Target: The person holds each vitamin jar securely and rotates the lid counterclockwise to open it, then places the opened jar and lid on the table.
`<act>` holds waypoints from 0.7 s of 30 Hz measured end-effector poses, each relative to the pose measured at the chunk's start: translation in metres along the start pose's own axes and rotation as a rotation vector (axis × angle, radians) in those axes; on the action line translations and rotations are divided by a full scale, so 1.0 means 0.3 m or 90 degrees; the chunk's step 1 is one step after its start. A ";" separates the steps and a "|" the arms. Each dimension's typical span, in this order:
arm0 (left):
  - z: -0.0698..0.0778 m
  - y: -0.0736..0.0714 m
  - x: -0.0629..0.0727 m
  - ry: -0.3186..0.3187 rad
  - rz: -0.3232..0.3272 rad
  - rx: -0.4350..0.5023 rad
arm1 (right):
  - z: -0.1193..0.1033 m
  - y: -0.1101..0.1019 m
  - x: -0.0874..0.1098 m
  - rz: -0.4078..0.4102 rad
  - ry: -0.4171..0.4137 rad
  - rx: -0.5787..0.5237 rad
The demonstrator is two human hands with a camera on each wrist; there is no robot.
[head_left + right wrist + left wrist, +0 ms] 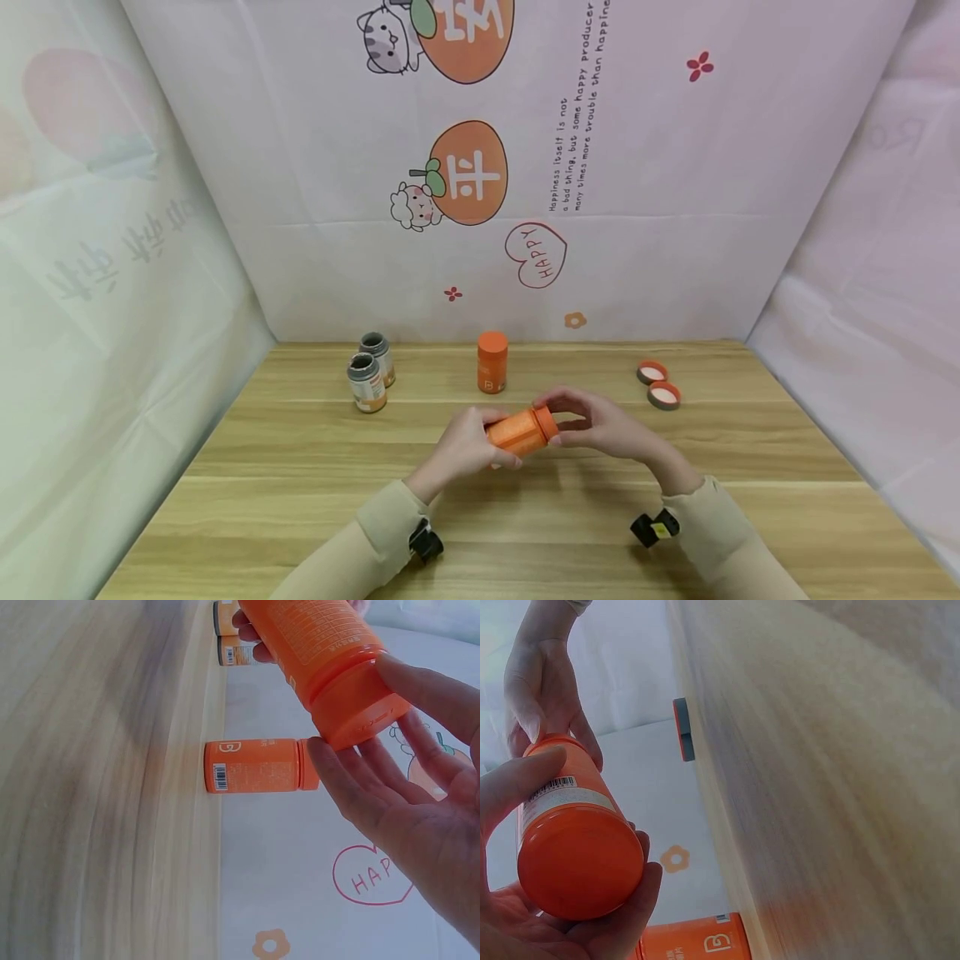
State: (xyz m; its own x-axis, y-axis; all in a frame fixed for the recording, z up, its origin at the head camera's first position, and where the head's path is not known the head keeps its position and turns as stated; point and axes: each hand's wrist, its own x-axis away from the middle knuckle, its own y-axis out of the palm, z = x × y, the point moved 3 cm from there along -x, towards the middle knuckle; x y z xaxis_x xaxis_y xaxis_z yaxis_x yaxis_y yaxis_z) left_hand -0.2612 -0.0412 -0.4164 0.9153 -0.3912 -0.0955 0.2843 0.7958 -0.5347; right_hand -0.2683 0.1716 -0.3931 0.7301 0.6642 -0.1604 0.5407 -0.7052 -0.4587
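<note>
An orange plastic bottle is held tilted above the table, its capped end toward the right. My left hand grips the body; in the left wrist view its thumb and fingers wrap round the bottle near its base. My right hand pinches the orange cap between thumb and fingers. The cap sits on the bottle's neck. Behind the hands, a second orange bottle stands upright with its cap on.
Two grey-topped bottles without lids stand at the back left. Two loose lids, grey with orange rims, lie at the back right. The wooden table ends at a printed white cloth backdrop, with cloth on both sides.
</note>
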 end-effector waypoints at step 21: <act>-0.004 0.013 -0.012 0.013 0.022 -0.042 | 0.007 0.001 -0.011 0.094 0.092 0.020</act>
State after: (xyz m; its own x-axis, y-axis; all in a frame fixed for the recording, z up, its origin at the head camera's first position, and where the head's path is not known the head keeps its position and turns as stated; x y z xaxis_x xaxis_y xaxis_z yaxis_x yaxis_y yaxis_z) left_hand -0.2638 -0.0373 -0.4191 0.9183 -0.3735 -0.1313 0.2324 0.7769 -0.5851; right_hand -0.2714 0.1697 -0.3945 0.8540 0.5101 -0.1022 0.4118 -0.7829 -0.4663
